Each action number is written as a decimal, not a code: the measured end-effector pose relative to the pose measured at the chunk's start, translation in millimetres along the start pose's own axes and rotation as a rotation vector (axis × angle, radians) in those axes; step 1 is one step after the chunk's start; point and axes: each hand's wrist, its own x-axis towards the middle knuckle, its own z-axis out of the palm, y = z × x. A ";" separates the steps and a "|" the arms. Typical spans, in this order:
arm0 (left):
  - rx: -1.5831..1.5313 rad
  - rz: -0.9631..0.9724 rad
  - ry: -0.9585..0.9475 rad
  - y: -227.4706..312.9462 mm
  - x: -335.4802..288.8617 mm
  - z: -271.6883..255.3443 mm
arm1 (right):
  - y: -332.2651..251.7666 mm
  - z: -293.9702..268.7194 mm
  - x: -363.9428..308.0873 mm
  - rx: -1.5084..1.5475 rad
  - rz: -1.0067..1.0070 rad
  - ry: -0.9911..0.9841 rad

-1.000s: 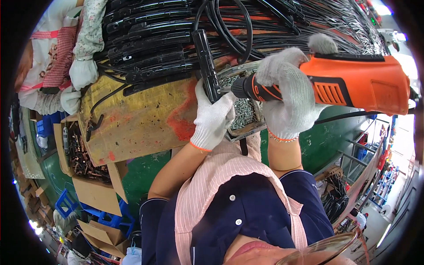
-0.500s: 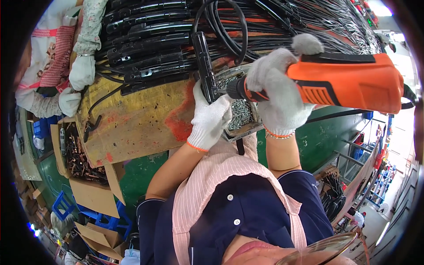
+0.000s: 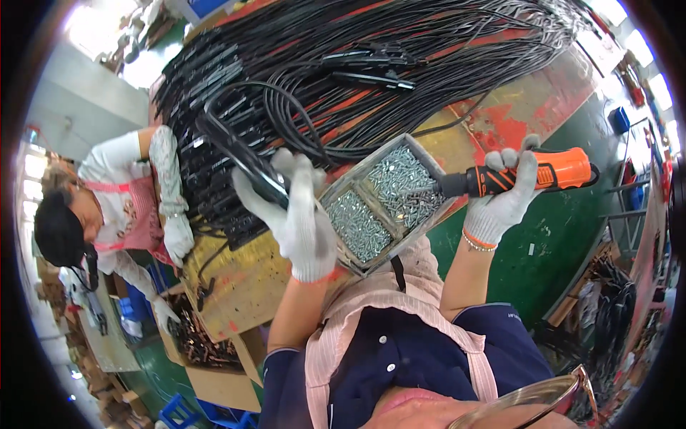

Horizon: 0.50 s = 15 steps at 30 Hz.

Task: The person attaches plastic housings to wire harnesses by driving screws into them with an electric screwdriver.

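At nine o'clock from the two-part screw box [image 3: 424, 154], my gloved left hand [image 3: 296, 222] is closed on a black handle [image 3: 246, 157], thumb on one side and fingers on the other. I have it by its near end, so it slants up and away from me toward eleven o'clock, clear of the box. A black cable [image 3: 289, 107] curves round beside its far end.

At three o'clock from the box, my gloved right hand [image 3: 504, 193] is wrapped round an orange and black power screwdriver [image 3: 564, 170]. The driver lies nearly level, its nose toward nine o'clock, and its tip reaches over the right-hand compartment of screws [image 3: 400, 171]; whether the bit touches them I cannot tell. A divider parts these from the smaller screws [image 3: 357, 225] in the left-hand compartment.

Toward twelve, long black cables [image 3: 443, 82] run across the worn yellow and red table [image 3: 246, 286], their bare ends [image 3: 561, 25] gathered between one and two. More black handles [image 3: 207, 154] lie heaped near ten o'clock. Far out at nine, a co-worker [image 3: 121, 189] in a pink apron leans in, one gloved hand at the table's edge, the other by an open cardboard box [image 3: 221, 386] of dark and coppery parts at eight.
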 end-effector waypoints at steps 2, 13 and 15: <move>0.035 0.144 -0.078 -13.8 27.2 31.5 | -10.1 -12.3 2.5 -0.055 -0.039 0.077; 1.663 0.835 -0.865 -101.2 125.8 75.1 | -28.2 -34.0 11.4 -0.153 0.039 0.125; 2.083 0.766 -0.938 -88.6 130.5 47.6 | -29.9 -29.2 11.1 -0.299 0.081 0.066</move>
